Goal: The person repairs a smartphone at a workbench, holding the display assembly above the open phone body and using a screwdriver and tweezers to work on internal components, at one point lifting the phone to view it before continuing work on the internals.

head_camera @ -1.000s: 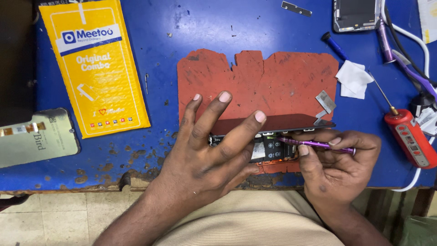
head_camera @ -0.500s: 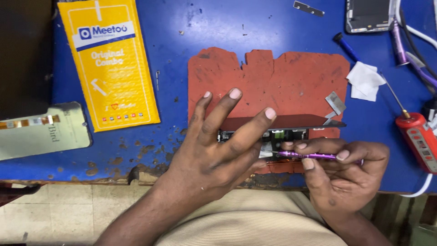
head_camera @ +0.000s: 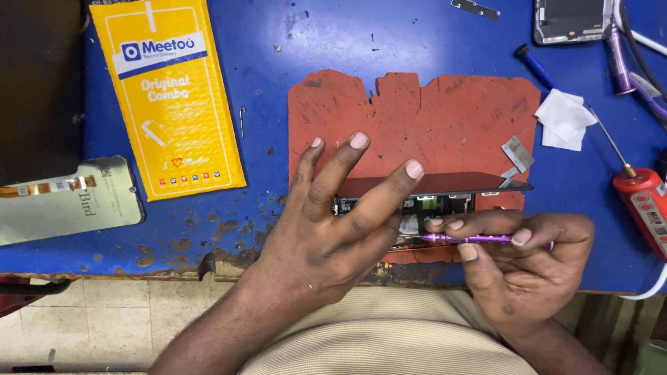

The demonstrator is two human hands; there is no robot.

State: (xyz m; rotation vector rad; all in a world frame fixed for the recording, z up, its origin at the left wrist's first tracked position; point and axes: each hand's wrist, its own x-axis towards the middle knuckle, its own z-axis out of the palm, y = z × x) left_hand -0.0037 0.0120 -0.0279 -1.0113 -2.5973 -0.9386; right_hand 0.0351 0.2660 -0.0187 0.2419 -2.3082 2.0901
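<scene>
On the worn red rubber mat point(head_camera: 431, 118), our left hand point(head_camera: 333, 215) pins the opened black phone point(head_camera: 438, 194) with spread fingers; our right hand point(head_camera: 514, 257) pinches a slim purple screwdriver point(head_camera: 462, 239), so we judge the disassembly only partway done, its exposed insides not yet cleared.

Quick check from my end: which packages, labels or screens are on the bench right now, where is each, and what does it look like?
Yellow padded envelope: upper left, rectangular, blue-and-white label panel near its top.
Pale display panel: left edge, face down, greenish-grey, orange flex strip.
Dark screen assembly: on the red mat, steadied by the left hand.
Opened phone: top right, partly cut off.
Red tool handle: right edge, striped label.
</scene>
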